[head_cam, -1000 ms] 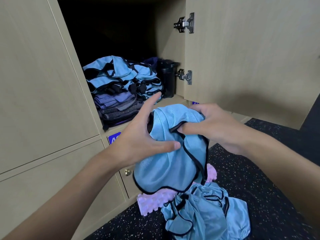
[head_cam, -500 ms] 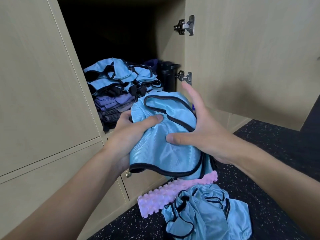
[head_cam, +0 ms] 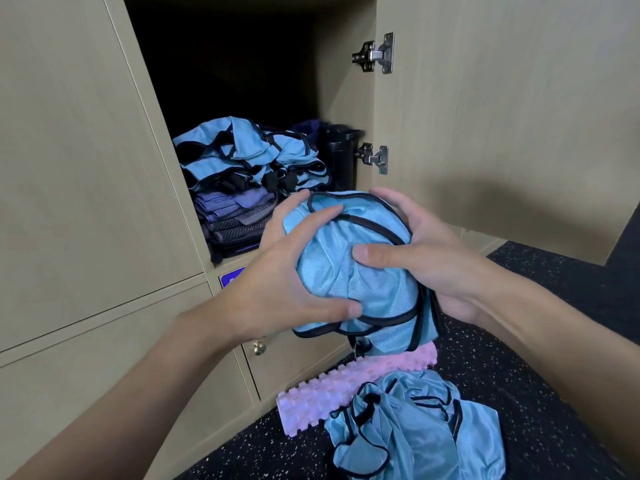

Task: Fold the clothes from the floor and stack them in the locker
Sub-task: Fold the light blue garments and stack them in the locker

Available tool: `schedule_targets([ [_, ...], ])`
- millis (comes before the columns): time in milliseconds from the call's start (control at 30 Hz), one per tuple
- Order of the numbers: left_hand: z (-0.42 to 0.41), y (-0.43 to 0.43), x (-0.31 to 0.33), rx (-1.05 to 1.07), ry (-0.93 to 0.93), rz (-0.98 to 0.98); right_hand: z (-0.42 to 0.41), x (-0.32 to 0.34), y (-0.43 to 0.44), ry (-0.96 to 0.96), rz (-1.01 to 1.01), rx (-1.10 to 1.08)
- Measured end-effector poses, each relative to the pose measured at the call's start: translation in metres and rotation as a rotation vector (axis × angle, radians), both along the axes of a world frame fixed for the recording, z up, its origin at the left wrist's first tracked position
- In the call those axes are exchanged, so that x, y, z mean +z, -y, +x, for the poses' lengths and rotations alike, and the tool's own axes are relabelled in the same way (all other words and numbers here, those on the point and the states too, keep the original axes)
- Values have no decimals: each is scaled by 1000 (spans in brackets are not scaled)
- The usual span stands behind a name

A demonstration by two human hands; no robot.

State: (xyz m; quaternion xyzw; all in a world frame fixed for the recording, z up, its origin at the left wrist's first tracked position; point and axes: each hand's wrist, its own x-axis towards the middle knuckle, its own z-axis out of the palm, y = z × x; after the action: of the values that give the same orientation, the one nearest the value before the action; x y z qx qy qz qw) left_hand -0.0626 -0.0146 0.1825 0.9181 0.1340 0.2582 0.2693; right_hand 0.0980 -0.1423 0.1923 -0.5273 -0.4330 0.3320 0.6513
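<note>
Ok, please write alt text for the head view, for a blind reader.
The left hand and right hand grip a bundled blue bib before an open locker holding stacked clothes; more bibs lie on the floor by a pink foam roller.

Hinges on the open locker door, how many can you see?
2. The upper hinge is near the top of the open door; the lower hinge sits beside the black container. Any above the frame would be hidden.
</note>
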Motion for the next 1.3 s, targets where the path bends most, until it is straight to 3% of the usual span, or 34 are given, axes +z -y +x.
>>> schedule_targets([
  [100, 1, 3, 1, 19, 24, 22, 1, 3, 2, -35, -32, 58],
  [267, 1, 4, 2, 36, 227, 51, 3, 6, 7, -57, -57, 157],
  [500, 2, 9, 11, 132, 267, -306, 11, 5, 9, 309, -149, 157],
  [867, 20, -23, 21, 41, 241, -797, 35, 6, -34, 233, -11, -35],
  [1133, 62, -78, 36, 166, 482, -546, 67, 18, -129, 231, 156, -274],
  [1300, 85, -130, 60, 249, 463, -275, 93, 47, -185, 367, 206, -305],
])
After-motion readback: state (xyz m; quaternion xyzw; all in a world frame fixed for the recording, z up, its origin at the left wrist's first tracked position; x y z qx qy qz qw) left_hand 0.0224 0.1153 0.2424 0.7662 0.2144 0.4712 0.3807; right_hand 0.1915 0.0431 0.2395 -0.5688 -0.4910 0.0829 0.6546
